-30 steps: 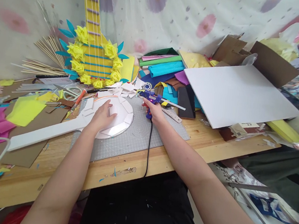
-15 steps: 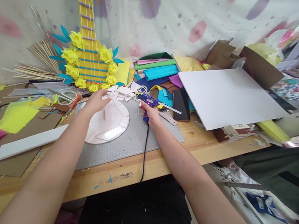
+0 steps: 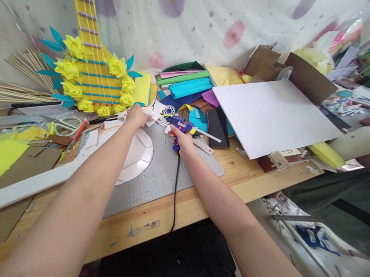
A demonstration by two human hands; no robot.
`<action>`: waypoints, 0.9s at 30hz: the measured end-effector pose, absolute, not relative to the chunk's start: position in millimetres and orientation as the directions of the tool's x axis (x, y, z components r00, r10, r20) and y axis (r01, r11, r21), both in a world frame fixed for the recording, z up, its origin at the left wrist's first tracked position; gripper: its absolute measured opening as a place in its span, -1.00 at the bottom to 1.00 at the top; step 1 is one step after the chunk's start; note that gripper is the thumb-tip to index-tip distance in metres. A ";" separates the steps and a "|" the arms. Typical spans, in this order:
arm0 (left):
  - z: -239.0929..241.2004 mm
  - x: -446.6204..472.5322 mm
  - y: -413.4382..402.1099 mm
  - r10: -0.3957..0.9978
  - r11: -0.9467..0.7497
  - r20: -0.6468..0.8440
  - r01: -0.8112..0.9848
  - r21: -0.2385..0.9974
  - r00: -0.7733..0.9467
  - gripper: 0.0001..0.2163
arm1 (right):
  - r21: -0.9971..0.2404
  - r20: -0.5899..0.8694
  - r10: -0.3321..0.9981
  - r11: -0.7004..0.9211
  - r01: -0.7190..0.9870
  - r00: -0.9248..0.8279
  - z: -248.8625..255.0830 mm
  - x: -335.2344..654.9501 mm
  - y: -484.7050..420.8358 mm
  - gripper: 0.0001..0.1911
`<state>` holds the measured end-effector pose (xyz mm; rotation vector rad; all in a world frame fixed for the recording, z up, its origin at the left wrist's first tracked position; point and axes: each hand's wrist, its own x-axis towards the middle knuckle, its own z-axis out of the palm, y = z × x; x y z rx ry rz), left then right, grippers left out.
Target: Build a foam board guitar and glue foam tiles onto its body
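My right hand (image 3: 182, 141) is wrapped round the handle of a purple glue gun (image 3: 180, 124), whose black cord (image 3: 175, 190) runs down over the table edge. My left hand (image 3: 137, 116) reaches past the white foam guitar shape (image 3: 137, 151) on the grey cutting mat (image 3: 164, 171). Its fingers are closed on one of the small white foam pieces (image 3: 153, 108) piled at the mat's far edge. A glue stick juts from the back of the gun.
A yellow paper guitar with yellow flowers (image 3: 89, 75) leans on the wall. Scissors (image 3: 64, 123), wooden sticks (image 3: 22, 77), coloured paper rolls (image 3: 187, 83), a black phone (image 3: 217, 125), a big white foam board (image 3: 270, 112) and cardboard boxes (image 3: 298, 71) crowd the table.
My left hand lifted off the white guitar body and moved forward to the pile of small white pieces. The right hand stayed on the glue gun. The view shifted right.
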<state>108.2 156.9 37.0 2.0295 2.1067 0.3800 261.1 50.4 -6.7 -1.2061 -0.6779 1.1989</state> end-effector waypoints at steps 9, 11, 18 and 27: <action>34.4 94.7 160.0 0.986 -0.140 -0.053 0.960 0.244 0.157 -0.27 | -0.944 -0.124 0.955 -0.030 -0.329 0.269 -9.2 258.5 48.0 -0.76; 33.1 99.5 156.9 0.990 -0.125 -0.046 0.977 0.171 0.134 -0.25 | -0.943 -0.123 0.952 -0.024 -0.333 0.279 -9.3 258.8 48.0 -0.76; 30.9 117.0 147.9 0.997 -0.047 0.064 0.987 0.155 0.037 -0.42 | -0.943 -0.142 0.941 -0.034 -0.330 0.306 -7.9 261.6 48.4 -0.76; 20.6 105.8 146.9 0.982 -0.188 0.038 0.967 0.174 0.184 -0.37 | -0.944 -0.130 0.945 -0.026 -0.330 0.299 -8.1 260.8 48.9 -0.73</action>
